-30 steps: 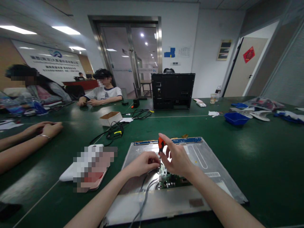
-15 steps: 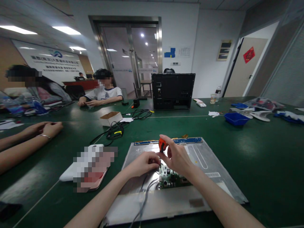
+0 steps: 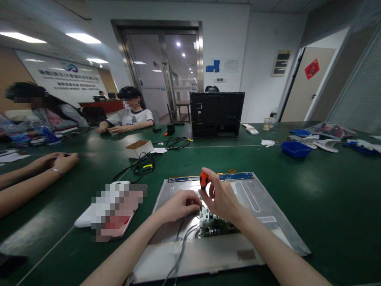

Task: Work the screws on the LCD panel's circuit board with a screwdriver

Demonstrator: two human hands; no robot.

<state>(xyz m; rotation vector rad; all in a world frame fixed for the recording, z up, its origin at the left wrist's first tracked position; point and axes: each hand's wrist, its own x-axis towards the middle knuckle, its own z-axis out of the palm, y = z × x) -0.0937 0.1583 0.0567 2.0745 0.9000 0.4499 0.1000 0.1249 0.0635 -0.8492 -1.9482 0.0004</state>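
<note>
An orange-and-black screwdriver [image 3: 204,179] stands upright with its tip at the upper left corner of a green circuit board [image 3: 212,224]. My right hand [image 3: 222,194] is closed around its handle with thumb and fingers. Close by on the left, my left hand [image 3: 183,204] has its fingers pinched together near the screwdriver's tip; what they hold, if anything, is hidden. The board lies on the silver back of a flat display panel [image 3: 258,198]. Grey cables [image 3: 182,254] run from near the board towards me.
Left of the panel lie a white and pink item [image 3: 119,210], partly blurred, and another person's hands [image 3: 64,162]. Beyond are black cables [image 3: 145,163], a small cardboard box [image 3: 138,148] and a black monitor housing [image 3: 217,115]. A blue tray [image 3: 296,149] sits at the right.
The screwdriver's handle has turned slightly in my right hand, and its fingers have shifted a little. My left hand stays in place.
</note>
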